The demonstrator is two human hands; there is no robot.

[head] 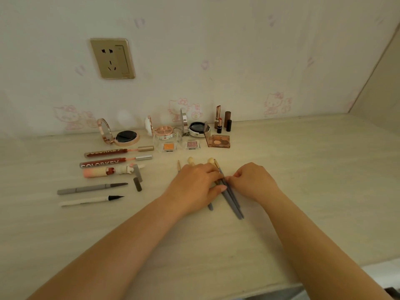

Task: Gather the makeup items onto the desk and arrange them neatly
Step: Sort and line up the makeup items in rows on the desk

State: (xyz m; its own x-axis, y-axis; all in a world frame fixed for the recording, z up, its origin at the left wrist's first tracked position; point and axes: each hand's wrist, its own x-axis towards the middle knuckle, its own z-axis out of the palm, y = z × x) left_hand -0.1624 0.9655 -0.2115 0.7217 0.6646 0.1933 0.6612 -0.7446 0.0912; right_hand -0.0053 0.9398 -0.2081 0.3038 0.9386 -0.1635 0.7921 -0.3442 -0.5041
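Two hands are working over the counter (303, 191) at centre. The left hand (194, 187) is lying palm down across a set of makeup brushes (232, 202), fingers loosely curved over the handles, thumb touching one grey handle. The right hand (253, 180), at 3 o'clock from the left, is pinching the same grey handles with curled fingertips. Pale brush heads (191, 160) are showing at 12 o'clock from the left hand; handle ends are pointing toward 5 o'clock.

Remaining makeup is lying in rows. At 9 o'clock from the hands: two lip gloss tubes (106, 153), a pink tube (97, 172), a grey pencil (91, 188) and a white liner pen (86, 200). At 12 o'clock, near the wall: three open compacts (126, 137), two single eyeshadow pans (169, 146) and a four-pan eyeshadow palette (219, 141). Lipsticks (218, 124) are standing upright at 1 o'clock.

A wall socket (112, 58) is sitting at 11 o'clock.
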